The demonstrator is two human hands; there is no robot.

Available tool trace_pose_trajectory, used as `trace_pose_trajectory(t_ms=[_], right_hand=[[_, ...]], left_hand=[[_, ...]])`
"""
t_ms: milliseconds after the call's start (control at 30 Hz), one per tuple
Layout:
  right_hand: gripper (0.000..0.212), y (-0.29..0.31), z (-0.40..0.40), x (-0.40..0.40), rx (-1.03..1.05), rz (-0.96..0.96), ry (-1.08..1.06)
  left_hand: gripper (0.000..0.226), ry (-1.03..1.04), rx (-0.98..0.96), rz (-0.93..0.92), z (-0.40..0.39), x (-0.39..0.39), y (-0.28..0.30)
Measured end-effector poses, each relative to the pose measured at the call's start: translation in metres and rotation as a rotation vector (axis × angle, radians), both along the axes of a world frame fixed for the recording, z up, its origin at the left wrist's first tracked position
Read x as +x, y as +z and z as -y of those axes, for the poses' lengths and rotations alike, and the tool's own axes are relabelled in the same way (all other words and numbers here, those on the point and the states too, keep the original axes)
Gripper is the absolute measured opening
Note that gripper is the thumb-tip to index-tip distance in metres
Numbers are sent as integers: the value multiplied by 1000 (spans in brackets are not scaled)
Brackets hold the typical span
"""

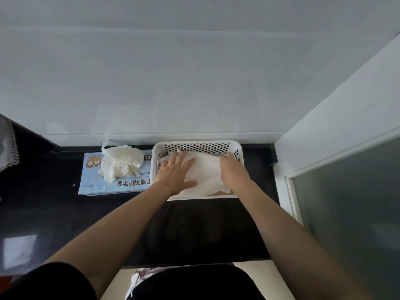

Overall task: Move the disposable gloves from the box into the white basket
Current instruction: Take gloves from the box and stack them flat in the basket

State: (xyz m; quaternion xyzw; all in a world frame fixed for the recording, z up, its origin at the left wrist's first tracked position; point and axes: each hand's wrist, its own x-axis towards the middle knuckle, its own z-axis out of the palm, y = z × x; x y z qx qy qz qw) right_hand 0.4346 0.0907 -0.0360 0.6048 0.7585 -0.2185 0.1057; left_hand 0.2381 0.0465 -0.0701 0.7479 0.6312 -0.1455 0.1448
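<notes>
Black countertop (43,213); white tiled wall (194,72); frosted glass panel (350,213) right.

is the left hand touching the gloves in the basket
Touching. The head view shows the left hand lying flat, fingers spread, on the gloves inside the white basket.

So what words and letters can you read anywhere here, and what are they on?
"XL": on the top of the glove box, near the white basket, seen upside down.
"丁腈防护手套": big dark characters along the box's near edge, also upside down.
Small print lines above those characters, and the small blue logo at the box's left: too small and blurred to read.
Nothing readable on the basket, wall or counter.
</notes>
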Motion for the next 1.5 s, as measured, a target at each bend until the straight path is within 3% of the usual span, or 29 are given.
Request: trace_pose_trajectory(t_ms=[233,367,467,667,800,900,1000,1067,1167,1233,1333,1500], right_hand=[[30,5,1,-5,60,133,43],[33,7,2,-17,162,103,67],[38,0,3,-25,88,38,135],[80,-12,1,-14,-123,111,59],[61,2,2,-28,-64,114,22],[44,17,1,-55,10,30,17],[24,29,2,-92,99,-120,75],[11,37,7,-125,149,-238,94],[4,41,16,-170,166,-349,108],[16,37,22,-193,142,-393,101],[36,30,27,-221,95,-437,111],[34,28,32,-244,33,-408,67]], left_hand=[[77,-39,130,-27,0,5,18],[83,123,-50,62,-5,-1,26],[98,169,-163,64,-9,-6,24],[121,250,-287,145,-7,-12,26],[131,251,-353,203,-9,-15,29],[99,235,-237,321,-9,-27,41],[37,342,93,449,-5,-53,60],[19,445,298,470,2,-80,70],[22,544,462,402,13,-124,77],[33,593,394,348,17,-150,76],[22,667,238,387,23,-180,73],[23,698,160,479,29,-205,75]])
